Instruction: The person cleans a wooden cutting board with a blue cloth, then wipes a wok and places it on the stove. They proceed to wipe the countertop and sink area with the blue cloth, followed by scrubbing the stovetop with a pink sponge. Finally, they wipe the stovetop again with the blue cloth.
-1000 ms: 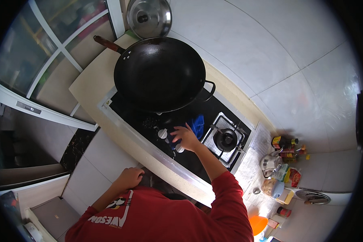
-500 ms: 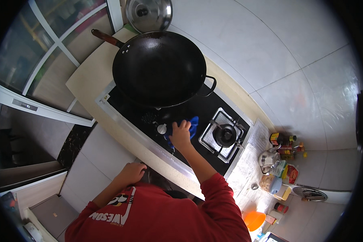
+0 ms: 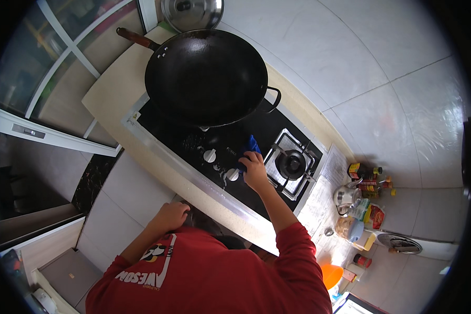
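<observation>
My right hand (image 3: 255, 170) presses a bunched blue cloth (image 3: 252, 144) onto the black glass top of the gas stove (image 3: 222, 137), with its fingers curled over the cloth. It is beside the right burner, just right of a white knob (image 3: 233, 175). Another white knob (image 3: 209, 155) shows further left. Wet streaks and drops lie on the glass around the knobs. Low by the counter's front edge, my left hand (image 3: 172, 215) is closed; anything in its fingers is hidden. A big black wok (image 3: 206, 78) covers the stove's left part.
The right burner (image 3: 291, 164) has a square metal tray and a pan support. Right of the stove stand a steel kettle (image 3: 345, 197), several bottles, food packets and an orange bowl (image 3: 331, 275). A pot lid (image 3: 192, 13) leans behind the wok. A glass-paned door (image 3: 63, 52) is at left.
My right hand and the cloth have moved right, from beside the left knob toward the right burner, uncovering the second knob. My left hand stays nearly where it was. The view has shifted slightly.
</observation>
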